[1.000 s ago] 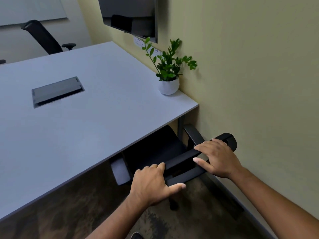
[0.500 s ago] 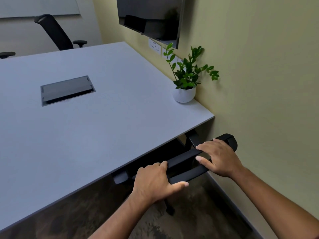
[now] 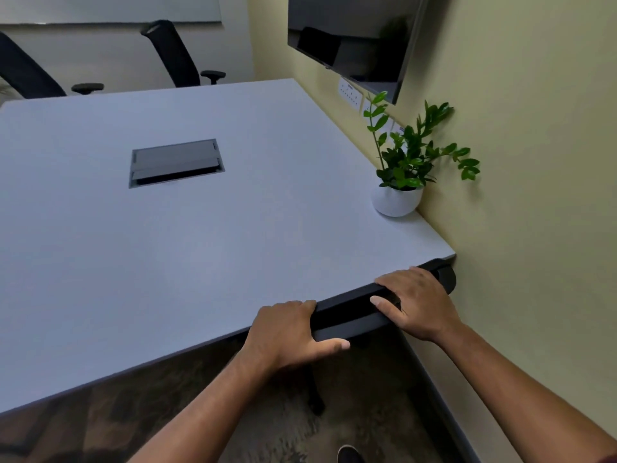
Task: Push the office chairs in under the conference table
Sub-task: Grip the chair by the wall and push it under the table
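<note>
Office chair [image 3: 350, 315], black backrest top against grey table [image 3: 200, 248] edge

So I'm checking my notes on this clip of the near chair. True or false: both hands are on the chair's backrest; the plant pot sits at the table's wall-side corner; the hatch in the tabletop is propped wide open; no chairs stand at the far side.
1. Both the left hand and right hand rest on the chair backrest. True.
2. The plant pot sits by the wall near the table corner. True.
3. The hatch is propped wide open. False: its lid lies nearly flat.
4. No chairs at the far side. False: two far chairs stand there.
</note>
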`<state>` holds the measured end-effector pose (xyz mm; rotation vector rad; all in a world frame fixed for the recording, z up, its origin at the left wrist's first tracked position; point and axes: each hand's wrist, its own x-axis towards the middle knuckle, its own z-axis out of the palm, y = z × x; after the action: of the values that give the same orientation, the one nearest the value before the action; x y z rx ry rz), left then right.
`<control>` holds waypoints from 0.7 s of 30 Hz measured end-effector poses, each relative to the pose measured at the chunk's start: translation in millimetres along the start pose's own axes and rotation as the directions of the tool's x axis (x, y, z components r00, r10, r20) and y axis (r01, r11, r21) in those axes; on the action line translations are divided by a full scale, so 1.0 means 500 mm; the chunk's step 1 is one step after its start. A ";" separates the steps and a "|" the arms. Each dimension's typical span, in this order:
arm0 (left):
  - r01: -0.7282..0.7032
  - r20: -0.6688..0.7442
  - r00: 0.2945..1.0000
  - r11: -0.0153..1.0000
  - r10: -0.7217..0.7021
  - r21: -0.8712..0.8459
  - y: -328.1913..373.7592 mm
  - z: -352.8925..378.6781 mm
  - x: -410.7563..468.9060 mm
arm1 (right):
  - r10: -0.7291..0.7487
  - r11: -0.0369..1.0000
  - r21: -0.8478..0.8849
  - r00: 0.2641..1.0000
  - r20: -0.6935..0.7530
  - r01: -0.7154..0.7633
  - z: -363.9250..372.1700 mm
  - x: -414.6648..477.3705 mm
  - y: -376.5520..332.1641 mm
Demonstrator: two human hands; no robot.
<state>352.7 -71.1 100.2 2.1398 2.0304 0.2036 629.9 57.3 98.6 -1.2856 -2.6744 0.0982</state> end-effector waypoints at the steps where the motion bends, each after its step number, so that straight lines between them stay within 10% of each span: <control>1: 0.007 0.013 1.000 1.000 -0.007 -0.010 0.001 -0.001 0.005 | -0.008 1.000 0.007 1.000 0.000 0.008 -0.001 0.005 0.005; 21: 0.213 -0.114 0.971 0.977 -0.211 0.000 0.022 0.005 -0.013 | -0.122 0.992 0.021 0.985 0.123 0.121 0.000 0.020 0.026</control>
<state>363.6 -78.4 100.5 1.9392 2.3102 0.2883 633.8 73.6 98.2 -1.1447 -2.8441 0.1860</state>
